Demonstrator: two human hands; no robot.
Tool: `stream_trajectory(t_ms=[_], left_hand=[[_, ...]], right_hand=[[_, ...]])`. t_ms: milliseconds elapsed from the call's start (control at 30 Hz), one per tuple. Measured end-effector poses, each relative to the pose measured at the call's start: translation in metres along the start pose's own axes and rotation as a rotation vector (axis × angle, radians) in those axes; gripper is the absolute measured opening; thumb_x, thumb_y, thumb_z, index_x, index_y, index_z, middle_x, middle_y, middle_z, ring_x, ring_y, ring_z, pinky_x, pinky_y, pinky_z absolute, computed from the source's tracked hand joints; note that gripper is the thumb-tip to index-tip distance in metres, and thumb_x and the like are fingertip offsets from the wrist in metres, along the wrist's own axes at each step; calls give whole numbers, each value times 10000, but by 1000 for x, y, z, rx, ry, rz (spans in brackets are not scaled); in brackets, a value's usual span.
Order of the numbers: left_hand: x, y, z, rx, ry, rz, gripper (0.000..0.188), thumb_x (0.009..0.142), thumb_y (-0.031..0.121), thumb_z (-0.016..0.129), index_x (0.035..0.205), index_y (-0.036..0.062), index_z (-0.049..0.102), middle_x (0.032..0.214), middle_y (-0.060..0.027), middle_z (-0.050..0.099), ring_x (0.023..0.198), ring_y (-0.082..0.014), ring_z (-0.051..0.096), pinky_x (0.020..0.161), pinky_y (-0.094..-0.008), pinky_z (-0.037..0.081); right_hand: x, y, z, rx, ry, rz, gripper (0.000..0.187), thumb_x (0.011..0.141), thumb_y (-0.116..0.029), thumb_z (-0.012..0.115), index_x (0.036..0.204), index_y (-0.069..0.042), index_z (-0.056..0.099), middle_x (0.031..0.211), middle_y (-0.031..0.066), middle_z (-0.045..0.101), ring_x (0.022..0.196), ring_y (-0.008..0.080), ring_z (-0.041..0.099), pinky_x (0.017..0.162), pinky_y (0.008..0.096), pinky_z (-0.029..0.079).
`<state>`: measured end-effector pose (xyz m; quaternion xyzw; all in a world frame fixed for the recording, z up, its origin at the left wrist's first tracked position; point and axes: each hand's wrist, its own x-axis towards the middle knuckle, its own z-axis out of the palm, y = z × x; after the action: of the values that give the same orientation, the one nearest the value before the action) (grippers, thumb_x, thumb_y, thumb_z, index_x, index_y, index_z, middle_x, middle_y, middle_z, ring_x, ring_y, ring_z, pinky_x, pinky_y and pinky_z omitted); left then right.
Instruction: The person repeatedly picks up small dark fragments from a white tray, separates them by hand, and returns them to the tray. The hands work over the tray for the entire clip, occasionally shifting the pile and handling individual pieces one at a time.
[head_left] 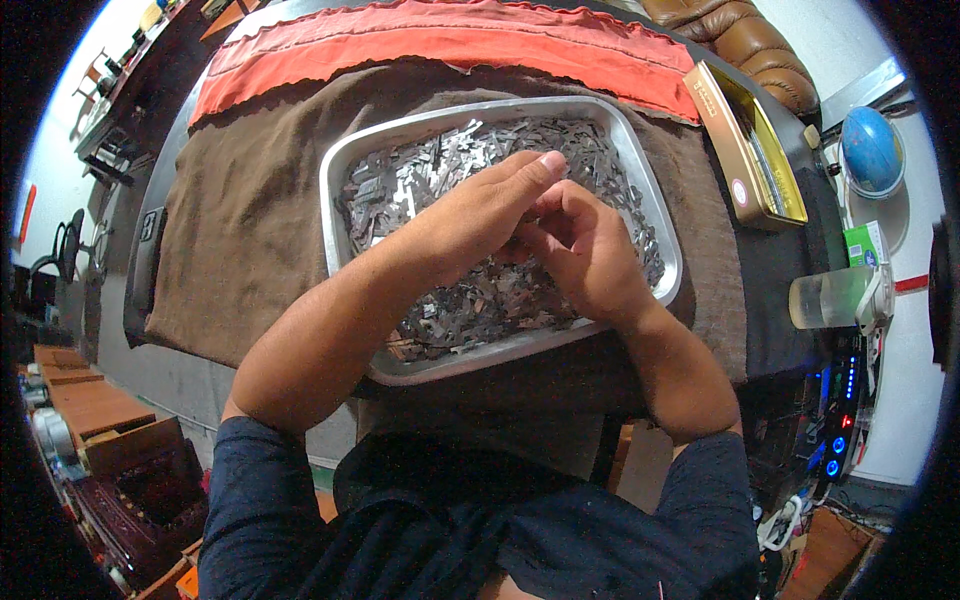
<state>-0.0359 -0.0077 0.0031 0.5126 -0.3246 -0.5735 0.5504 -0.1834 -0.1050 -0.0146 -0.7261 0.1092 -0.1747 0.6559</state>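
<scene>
A silver metal tray (672,262) with rounded corners holds a heap of small flat metal pieces (440,160), grey and shiny. Above its middle my two hands meet, close together. My left hand (508,196) is closed, its thumb laid along the top and its other fingers mostly hidden beneath. Curled fingers and a bent thumb show on my right hand (592,250), which touches or nearly touches the left. Whatever lies between the fingertips is hidden or too small to make out.
Under the tray lies a brown cloth (240,220), with a red cloth (440,45) behind it. A long open box (735,150) stands at the right. Further right are a translucent plastic container (830,298) and a blue globe (872,150). A dark phone-like object (150,225) lies at the left edge.
</scene>
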Motion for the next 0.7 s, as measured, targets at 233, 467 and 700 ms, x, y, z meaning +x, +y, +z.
stream_trajectory(t_ms=[233, 467, 700], left_hand=[[0, 0, 1, 93, 61, -6, 583, 1062, 514, 453, 1425, 61, 512, 980, -57, 651, 796, -111, 596, 581, -238, 438], [2, -2, -6, 77, 12, 5, 490, 1059, 446, 496, 1311, 33, 575, 975, -82, 675, 750, -155, 670, 583, -274, 512], [2, 6, -21, -60, -127, -122, 371, 1022, 355, 594, 1112, 4, 674, 972, -160, 751, 809, -237, 746, 656, -321, 560]], right_hand=[[-2, -3, 7, 23, -2, -51, 144, 984, -38, 586, 1106, 38, 601, 1024, 122, 686, 913, 169, 706, 838, 317, 583], [1, -8, -13, 6, -50, 40, 159, 962, -3, 611, 1112, 37, 641, 972, 87, 703, 907, 148, 690, 845, 297, 573], [6, -19, -39, -22, 103, 69, 194, 933, 2, 676, 1126, 21, 686, 1016, 86, 727, 932, 131, 675, 852, 278, 553]])
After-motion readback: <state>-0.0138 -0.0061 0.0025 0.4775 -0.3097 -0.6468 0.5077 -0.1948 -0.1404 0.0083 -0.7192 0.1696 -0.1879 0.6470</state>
